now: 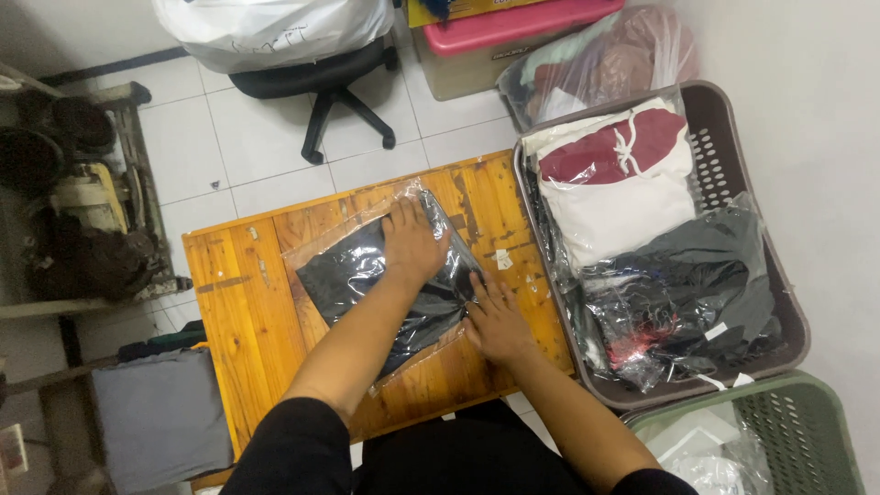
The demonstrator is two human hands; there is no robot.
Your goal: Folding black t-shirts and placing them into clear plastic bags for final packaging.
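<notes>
A clear plastic bag holding a folded black garment [348, 275] lies flat on a small wooden table [243, 302]. My left hand [414, 240] presses palm-down on the upper middle of the bag, fingers spread. My right hand [495, 321] rests flat at the bag's right edge, near its open end, fingers touching the plastic. Neither hand grips anything.
A brown plastic basket [733, 137] to the right holds bagged garments, white with dark red and black. A green basket [807, 431] sits at bottom right. A black office chair [321, 87], a pink-lidded box [500, 32] and grey fabric [156, 412] stand around.
</notes>
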